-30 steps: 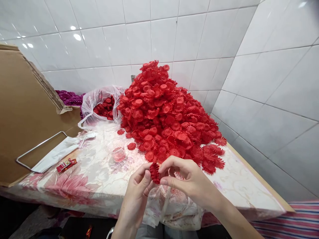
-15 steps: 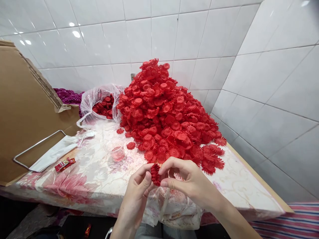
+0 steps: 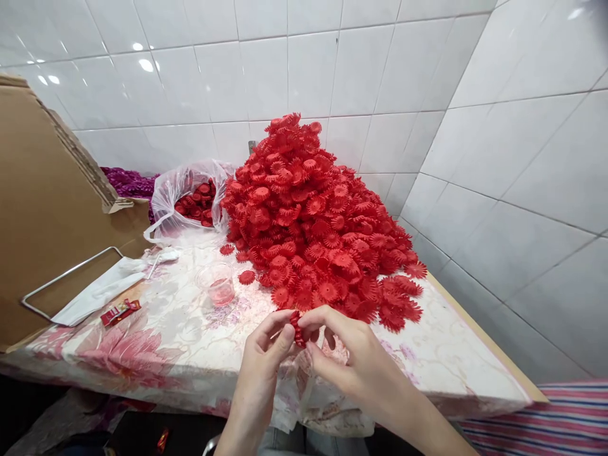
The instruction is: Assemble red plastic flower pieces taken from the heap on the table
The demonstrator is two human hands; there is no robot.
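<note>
Between my fingertips, close to the table's front edge, is a small red fringed flower piece (image 3: 297, 328). My left hand (image 3: 268, 348) pinches it from the left, thumb toward me. From the other side my right hand (image 3: 339, 342) grips it with thumb and fingers, covering part of it. Just beyond my hands rises a tall heap of red flower pieces (image 3: 308, 221), round with toothed edges. Several more lie in a loose cluster (image 3: 399, 301) at the heap's right foot.
Left of the heap sits a clear plastic bag (image 3: 164, 202) with dark red pieces inside. Nearer stand a clear plastic cup (image 3: 221, 291), a red wrapper (image 3: 121, 312), a metal wire frame (image 3: 71, 273) and a cardboard box (image 3: 52, 221). Purple pieces (image 3: 128, 182) lie behind. Tiled walls enclose the table.
The flower piece between my fingers is turned more edge-on and looks narrower. My right fingers have closed in around it. The whole view has shifted slightly.
</note>
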